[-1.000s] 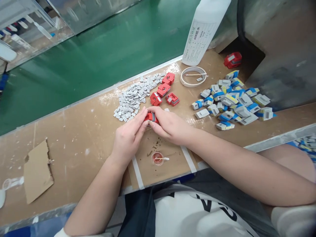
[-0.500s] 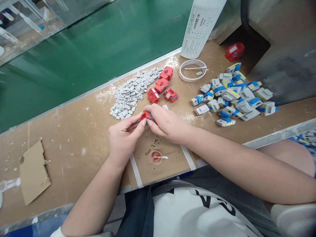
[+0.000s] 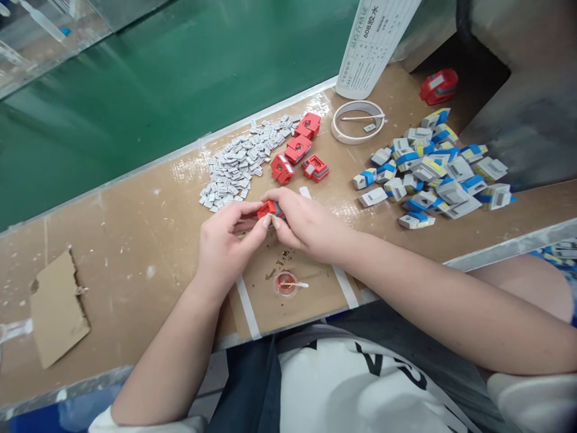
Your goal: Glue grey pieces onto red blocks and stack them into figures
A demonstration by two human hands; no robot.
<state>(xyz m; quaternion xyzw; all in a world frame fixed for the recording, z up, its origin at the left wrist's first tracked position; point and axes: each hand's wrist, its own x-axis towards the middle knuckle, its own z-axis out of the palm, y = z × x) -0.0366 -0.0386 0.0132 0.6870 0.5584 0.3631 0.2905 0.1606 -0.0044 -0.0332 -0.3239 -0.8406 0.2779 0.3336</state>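
Just above the brown surface (image 3: 135,240), 1 red part (image 3: 269,210) is pinched between both hands. The left hand (image 3: 225,243) and right hand (image 3: 306,225) have their fingers closed on it from opposite sides, equally near.

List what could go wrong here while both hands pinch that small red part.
1. The small cup of red liquid with a swab sits just below the left hand and right hand; a wrist might tip it.
2. If the red part slips, it may land in the grey chip pile nearby.
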